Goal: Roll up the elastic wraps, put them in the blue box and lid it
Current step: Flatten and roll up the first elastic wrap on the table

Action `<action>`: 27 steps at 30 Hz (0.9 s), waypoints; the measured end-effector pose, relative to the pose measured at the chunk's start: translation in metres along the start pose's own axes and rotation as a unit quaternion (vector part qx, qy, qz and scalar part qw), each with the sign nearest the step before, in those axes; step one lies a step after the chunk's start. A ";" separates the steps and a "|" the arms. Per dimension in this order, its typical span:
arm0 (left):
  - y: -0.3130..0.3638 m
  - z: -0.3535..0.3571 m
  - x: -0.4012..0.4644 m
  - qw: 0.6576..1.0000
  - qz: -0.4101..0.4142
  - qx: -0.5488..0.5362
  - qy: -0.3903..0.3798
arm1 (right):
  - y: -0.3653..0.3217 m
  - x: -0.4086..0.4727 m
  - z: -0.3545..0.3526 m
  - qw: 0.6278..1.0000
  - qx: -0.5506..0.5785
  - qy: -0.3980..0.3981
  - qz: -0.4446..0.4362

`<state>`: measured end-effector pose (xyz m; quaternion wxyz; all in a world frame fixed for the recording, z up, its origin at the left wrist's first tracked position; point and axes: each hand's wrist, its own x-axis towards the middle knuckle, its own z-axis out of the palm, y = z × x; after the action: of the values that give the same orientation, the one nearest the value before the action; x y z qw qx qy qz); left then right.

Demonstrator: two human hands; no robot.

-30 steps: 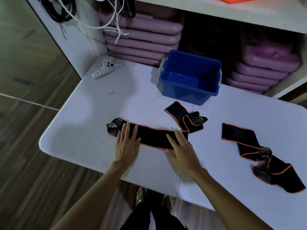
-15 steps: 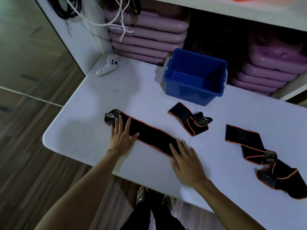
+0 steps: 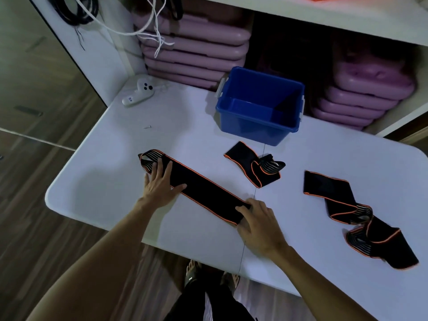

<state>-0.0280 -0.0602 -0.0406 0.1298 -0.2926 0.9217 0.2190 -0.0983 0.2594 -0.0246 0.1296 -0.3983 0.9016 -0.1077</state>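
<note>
A black elastic wrap with orange edging [image 3: 203, 188] lies stretched flat and slanting on the white table [image 3: 111, 158]. My left hand [image 3: 159, 184] presses flat on its far-left part, fingers spread. My right hand [image 3: 259, 223] rests on its near-right end, fingertips on the fabric. A second wrap [image 3: 254, 164] lies crumpled in front of the open blue box [image 3: 259, 126], which is empty. A third wrap [image 3: 354, 216] lies twisted at the right. No lid is in view.
A white handheld controller [image 3: 139, 93] lies at the table's back left. Stacks of pink cases [image 3: 194, 54] fill the shelf behind the box, with white cords [image 3: 150, 26] hanging over them. The table's near edge runs just below my wrists.
The wrap under my hands has been pulled out straight, its right end now drawn toward me and away from the second wrap. My right hand slid back to that end.
</note>
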 end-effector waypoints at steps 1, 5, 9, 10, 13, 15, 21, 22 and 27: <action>0.003 0.001 0.000 1.000 -0.001 0.001 0.000 | -0.003 -0.001 -0.002 1.000 0.024 0.002 0.007; 0.012 0.003 -0.001 1.000 -0.012 -0.002 -0.003 | -0.017 0.002 0.005 1.000 0.013 0.016 0.014; 0.006 0.002 -0.002 1.000 -0.011 0.013 -0.026 | 0.000 -0.014 0.023 0.997 -0.076 0.002 -0.028; 0.005 0.002 -0.002 0.999 -0.007 0.018 -0.028 | 0.005 -0.019 0.025 0.996 -0.081 -0.005 -0.029; 0.012 -0.002 -0.001 0.999 -0.020 0.039 -0.022 | 0.005 -0.021 0.015 0.998 -0.045 -0.020 -0.028; 0.031 -0.007 0.000 0.997 -0.005 0.065 0.036 | 0.001 -0.017 -0.004 0.999 0.032 0.003 -0.008; 0.152 -0.012 0.003 0.960 0.246 0.020 0.134 | 0.045 0.021 -0.055 0.928 0.223 0.213 0.210; 0.178 -0.009 0.004 0.958 0.267 0.006 0.104 | 0.057 0.025 -0.058 0.914 0.244 0.216 0.240; 0.268 0.032 0.011 0.954 0.275 0.114 0.030 | 0.077 0.008 -0.056 0.893 0.295 0.178 0.289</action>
<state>-0.1927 0.1463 0.0150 0.0692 -0.0177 0.9888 0.1308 -0.1745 0.3094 0.0045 0.1041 -0.0380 0.9116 -0.3959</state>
